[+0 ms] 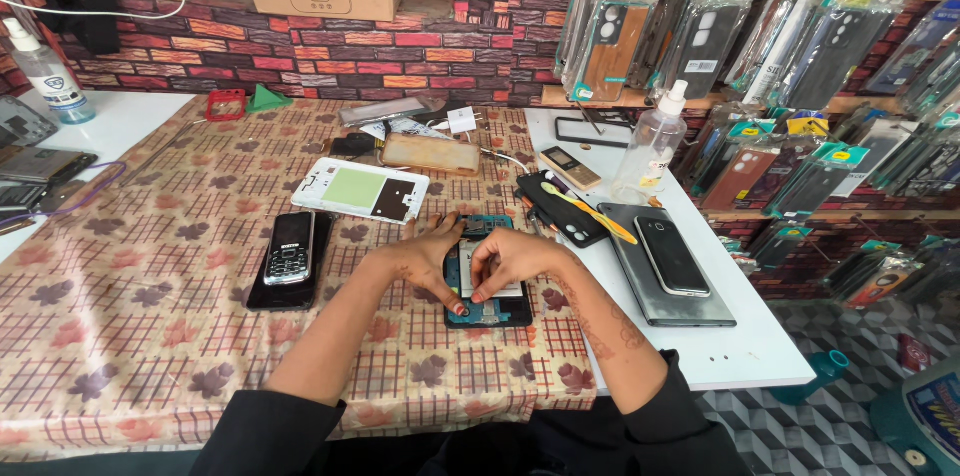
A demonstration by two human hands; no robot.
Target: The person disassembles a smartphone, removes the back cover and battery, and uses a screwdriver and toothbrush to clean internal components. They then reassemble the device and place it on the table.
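While you are working both hands on an opened phone (pixel 487 281), it is lying flat on the near, right part of the checked tablecloth (pixel 150 336).
Your left hand (pixel 425 258) is bracing its left edge, fingers spread; your right hand (pixel 510 258) is pinching inside. Thin, rigid and likely fragile, it is best held by the frame edges.

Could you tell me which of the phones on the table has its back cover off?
The opened phone under both hands, left hand and right hand; its blue inner frame shows. The keypad phone and the black smartphone lie closed, untouched.
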